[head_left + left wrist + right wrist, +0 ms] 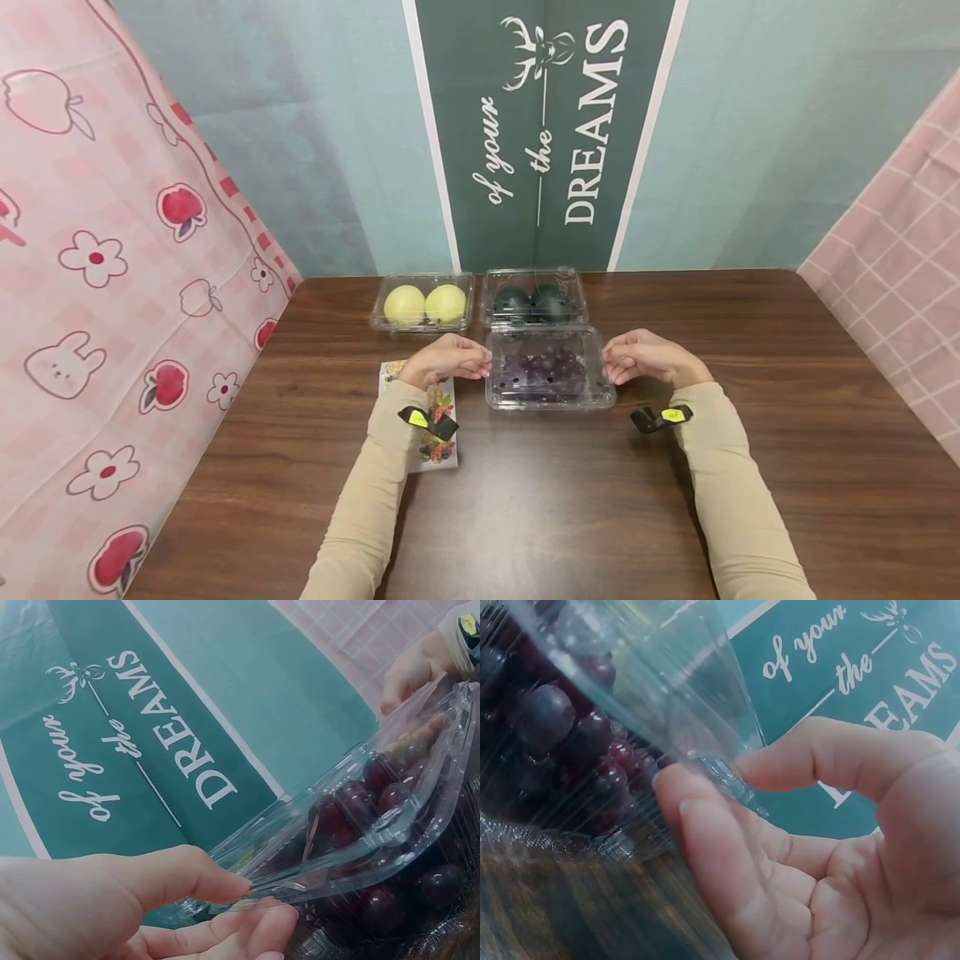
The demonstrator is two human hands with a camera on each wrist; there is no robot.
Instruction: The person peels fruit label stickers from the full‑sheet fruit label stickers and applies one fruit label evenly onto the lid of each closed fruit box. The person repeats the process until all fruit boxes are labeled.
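A clear plastic clamshell box (551, 403) holds dark purple grapes (555, 365) and sits on the table in front of the person. My left hand (450, 358) pinches its left rim between thumb and fingers, as the left wrist view also shows along the clear lip (330, 870). On the opposite side, my right hand (648, 357) grips the right rim. In the right wrist view, the thumb and fingertips (716, 862) meet at a small plastic tab (724, 778). Both sides of the lid look down over the grapes (547, 720).
Behind stand a clear box (378, 321) with two pale yellow round fruits and another (581, 312) with dark green ones. A sheet of fruit stickers (442, 458) lies partly under the left wrist. A curtain (300, 142) borders the far table edge.
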